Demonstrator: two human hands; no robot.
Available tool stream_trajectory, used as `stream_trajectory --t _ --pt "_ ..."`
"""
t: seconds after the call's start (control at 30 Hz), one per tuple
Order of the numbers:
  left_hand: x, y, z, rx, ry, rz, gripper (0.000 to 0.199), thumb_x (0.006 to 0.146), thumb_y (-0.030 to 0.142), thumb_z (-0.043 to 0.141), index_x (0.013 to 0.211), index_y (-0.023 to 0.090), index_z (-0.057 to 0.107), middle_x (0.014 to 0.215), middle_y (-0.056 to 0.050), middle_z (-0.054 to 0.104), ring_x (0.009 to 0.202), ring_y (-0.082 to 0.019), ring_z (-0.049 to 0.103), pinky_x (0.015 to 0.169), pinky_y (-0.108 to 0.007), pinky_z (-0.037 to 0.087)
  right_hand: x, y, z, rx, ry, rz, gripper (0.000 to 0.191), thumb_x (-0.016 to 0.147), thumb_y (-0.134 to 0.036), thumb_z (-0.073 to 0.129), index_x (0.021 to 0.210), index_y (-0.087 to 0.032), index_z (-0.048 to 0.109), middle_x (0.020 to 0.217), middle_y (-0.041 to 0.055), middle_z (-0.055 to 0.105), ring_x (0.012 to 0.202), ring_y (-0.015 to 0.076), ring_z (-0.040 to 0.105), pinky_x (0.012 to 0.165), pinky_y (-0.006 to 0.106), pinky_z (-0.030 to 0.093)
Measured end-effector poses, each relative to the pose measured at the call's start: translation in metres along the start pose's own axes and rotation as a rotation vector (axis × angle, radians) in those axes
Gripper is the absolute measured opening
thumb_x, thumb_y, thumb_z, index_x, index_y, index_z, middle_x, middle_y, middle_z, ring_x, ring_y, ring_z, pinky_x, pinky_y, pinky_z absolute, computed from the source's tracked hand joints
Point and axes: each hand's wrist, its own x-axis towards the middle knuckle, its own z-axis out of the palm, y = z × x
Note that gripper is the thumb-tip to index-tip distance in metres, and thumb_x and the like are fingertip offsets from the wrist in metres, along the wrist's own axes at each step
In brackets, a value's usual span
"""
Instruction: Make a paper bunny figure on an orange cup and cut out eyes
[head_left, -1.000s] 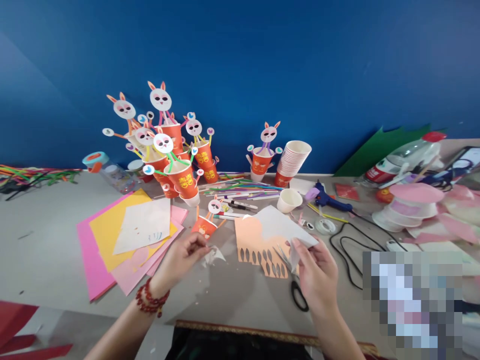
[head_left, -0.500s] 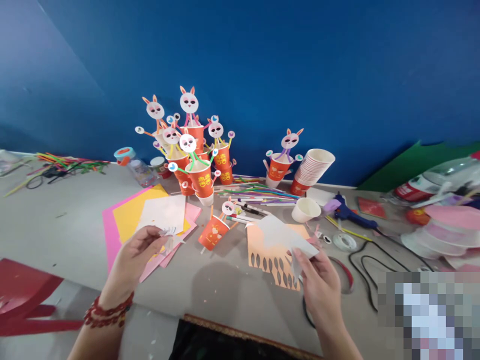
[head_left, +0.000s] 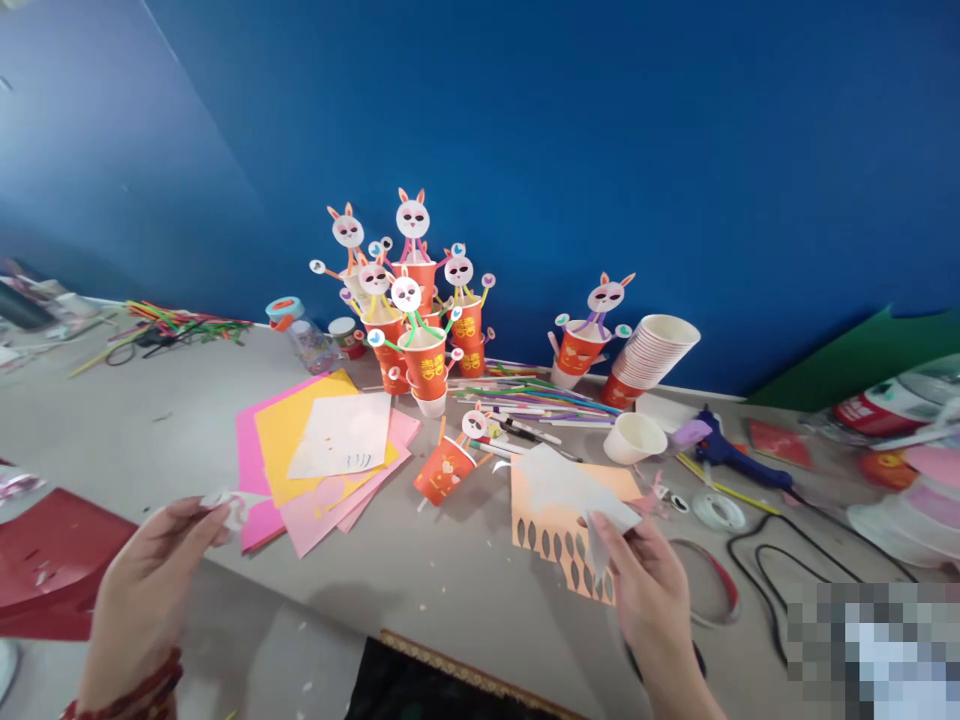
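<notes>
"Right of the tilted cup (head_left: 444,472), what has the right hand (head_left: 651,570) got?"

"One white sheet (head_left: 551,482), pinched near its corner, overlapping one peach sheet (head_left: 523,508)."

"And the left hand (head_left: 154,560)?"

"Well left of the tilted cup, pinching one white scrap (head_left: 238,510)."

"How many rabbit faces (head_left: 412,218)?"

"Seven: one on the tilted cup, six behind it."

"Any room?"

"Before the cup, the grey table (head_left: 450,590) stretches to its near edge; one paper pile (head_left: 345,435) crowds the cup's left, and one glue gun (head_left: 731,452) lies well right"

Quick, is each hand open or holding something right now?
Left hand: closed, pinching crumpled white scraps.
Right hand: closed, holding a pale paper sheet.
</notes>
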Motion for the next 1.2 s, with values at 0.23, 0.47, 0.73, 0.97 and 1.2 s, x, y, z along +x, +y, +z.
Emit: stream_trajectory --t 0.23,0.47,0.73,0.97,1.2 --pt "0.005 -0.004 0.003 0.005 -0.086 -0.029 0.034 0.070 0.056 0.075 0.089 0.029 0.064 0.068 0.007 0.066 0.069 -0.018 0.063 0.056 -0.024 0.051 -0.002 0.004 -0.005 -0.011 -0.005 -0.003 0.031 0.072 -0.039 0.081 0.096 -0.020 0.073 0.090 0.0056 0.075 0.079 0.0221 0.069 0.069 0.031 0.055" --pt "0.022 0.030 0.069 -0.024 -0.346 0.342 0.035 0.074 0.052 0.070 0.087 0.021 0.063 0.083 -0.002 0.068 0.075 -0.019 0.064 0.066 -0.027 0.052 0.008 -0.014 0.008 -0.219 -0.267 -0.164 0.019 0.078 -0.035 0.075 0.091 -0.021 0.070 0.079 0.0023 0.068 0.068 0.0180 0.061 0.058 0.026 0.048" --pt "0.039 0.069 0.136 0.041 -0.610 0.594 0.025 0.088 0.044 0.056 0.089 0.019 0.061 0.075 -0.002 0.064 0.067 -0.016 0.059 0.060 -0.025 0.047 0.062 -0.074 0.059 -0.322 -0.376 -0.324 0.016 0.079 -0.024 0.061 0.093 -0.022 0.068 0.077 0.0017 0.069 0.073 0.0213 0.065 0.063 0.029 0.050" --pt "0.056 0.077 0.157 0.033 -0.716 0.670 0.028 0.090 0.040 0.053 0.108 0.019 0.059 0.082 -0.003 0.063 0.072 -0.016 0.060 0.067 -0.028 0.049 0.121 -0.072 0.122 -0.511 -0.695 -0.381 0.021 0.077 -0.021 0.040 0.067 -0.020 0.058 0.060 -0.0012 0.062 0.057 0.0169 0.060 0.053 0.024 0.046" --pt "0.057 0.081 0.165 0.013 -0.760 0.682 0.029 0.091 0.038 0.053 0.112 0.019 0.060 0.082 -0.002 0.063 0.075 -0.016 0.061 0.069 -0.027 0.049 0.145 -0.058 0.168 -0.736 -0.691 -0.532 0.027 0.089 -0.036 0.047 0.081 -0.023 0.069 0.076 0.0010 0.070 0.073 0.0207 0.063 0.065 0.027 0.042"
